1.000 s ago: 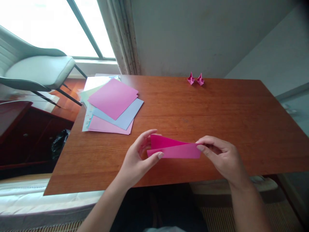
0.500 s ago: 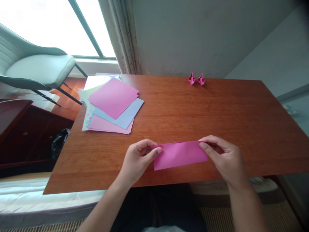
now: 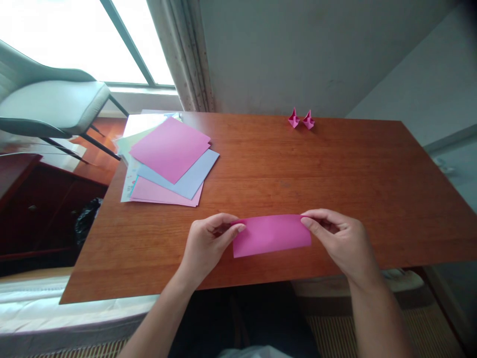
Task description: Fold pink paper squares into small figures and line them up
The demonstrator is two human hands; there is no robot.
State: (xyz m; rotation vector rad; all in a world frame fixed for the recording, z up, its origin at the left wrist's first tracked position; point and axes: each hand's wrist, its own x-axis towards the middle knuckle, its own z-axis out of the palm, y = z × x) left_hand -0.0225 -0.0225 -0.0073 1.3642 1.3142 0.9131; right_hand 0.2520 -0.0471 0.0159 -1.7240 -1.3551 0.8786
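A folded sheet of magenta paper point(image 3: 273, 236), now a long rectangle, is stretched between my two hands near the table's front edge. My left hand point(image 3: 210, 241) pinches its upper left corner between thumb and fingers. At the upper right corner, my right hand point(image 3: 335, 236) grips the paper the same way. Parts of my fingers are hidden behind the sheet. Its long lower edge hangs free, tilted slightly up to the right.
On the left of the wooden table point(image 3: 261, 169) lies a stack of pink paper point(image 3: 171, 149), blue paper point(image 3: 194, 176) and other sheets. Two small pink origami figures point(image 3: 301, 120) stand at the back edge. A chair point(image 3: 55, 104) is beyond the table, by the window.
The magenta paper has shifted slightly up and left in view, with both hands still on it. Its top edge looks more closed together. The whole view has also moved a little.
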